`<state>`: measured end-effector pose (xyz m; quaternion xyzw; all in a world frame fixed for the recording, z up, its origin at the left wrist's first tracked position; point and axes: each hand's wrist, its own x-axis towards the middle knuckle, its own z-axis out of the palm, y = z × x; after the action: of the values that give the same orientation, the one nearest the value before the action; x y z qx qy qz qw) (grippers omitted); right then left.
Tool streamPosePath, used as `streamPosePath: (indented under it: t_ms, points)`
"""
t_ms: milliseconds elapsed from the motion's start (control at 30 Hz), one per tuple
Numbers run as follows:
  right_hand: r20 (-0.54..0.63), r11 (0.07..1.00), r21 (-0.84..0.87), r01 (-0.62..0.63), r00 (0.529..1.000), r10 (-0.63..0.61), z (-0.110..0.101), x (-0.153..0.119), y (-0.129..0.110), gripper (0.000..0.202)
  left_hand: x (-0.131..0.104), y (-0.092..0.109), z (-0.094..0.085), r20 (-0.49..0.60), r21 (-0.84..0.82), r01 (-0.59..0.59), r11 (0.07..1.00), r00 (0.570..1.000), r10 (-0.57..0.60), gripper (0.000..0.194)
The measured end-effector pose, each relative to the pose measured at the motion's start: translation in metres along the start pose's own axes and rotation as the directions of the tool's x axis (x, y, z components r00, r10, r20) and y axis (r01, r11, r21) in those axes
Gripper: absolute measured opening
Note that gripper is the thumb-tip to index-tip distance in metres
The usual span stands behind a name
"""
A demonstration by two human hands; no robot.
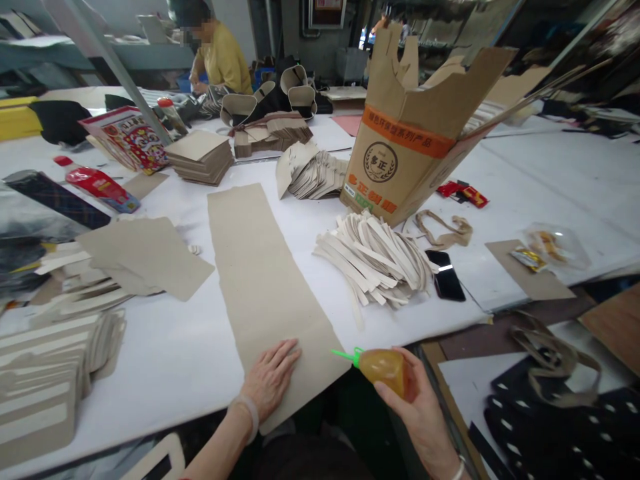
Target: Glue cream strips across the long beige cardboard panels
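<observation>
A long strip of grey-brown cardboard [265, 267] lies on the white table [185, 367], its near end jutting past the front edge. My left hand [270, 377] rests flat on that near end, fingers stretched out. In my right hand [415, 393] is a squeeze bottle [384, 370] of amber liquid, tilted on its side. Its thin green nozzle points left, just over the right edge of the cardboard. To the right of the strip sits a heap of narrow pale strips [375, 260].
Stacked card pieces with white bands [45, 380] lie at left, below a loose card sheet [145, 253]. A tall carton [400, 133] stands behind the heap, a phone [445, 275] beside it. A red bottle [100, 187] lies far left. Another person [220, 53] sits across the table.
</observation>
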<state>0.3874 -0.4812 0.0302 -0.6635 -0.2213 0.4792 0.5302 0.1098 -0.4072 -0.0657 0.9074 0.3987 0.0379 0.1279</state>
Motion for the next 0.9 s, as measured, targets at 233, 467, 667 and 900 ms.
streamPosePath:
  t_ms: [233, 467, 667, 900]
  points:
    - [0.115, 0.930, -0.320, 0.182, 0.982, -0.153, -0.001, -0.007, 0.012, 0.063, -0.001, -0.001, 0.003, 0.014, -0.009, 0.006, 1.000, 1.000, -0.005, 0.041]
    - [0.237, 0.838, -0.382, 0.389, 0.918, -0.318, 0.003, -0.006, 0.017, 0.054, -0.001, -0.002, 0.004, 0.006, -0.013, 0.006, 1.000, 1.000, -0.006, 0.042]
    - [0.382, 0.750, -0.379, 0.542, 0.830, -0.407, 0.003, -0.006, 0.018, 0.052, 0.000, -0.001, 0.002, 0.006, -0.017, 0.009, 1.000, 1.000, -0.009, 0.041]
    - [0.581, 0.559, -0.397, 0.728, 0.670, -0.462, 0.001, -0.002, 0.023, 0.065, 0.001, -0.001, 0.001, 0.011, -0.005, -0.003, 1.000, 1.000, 0.003, 0.041]
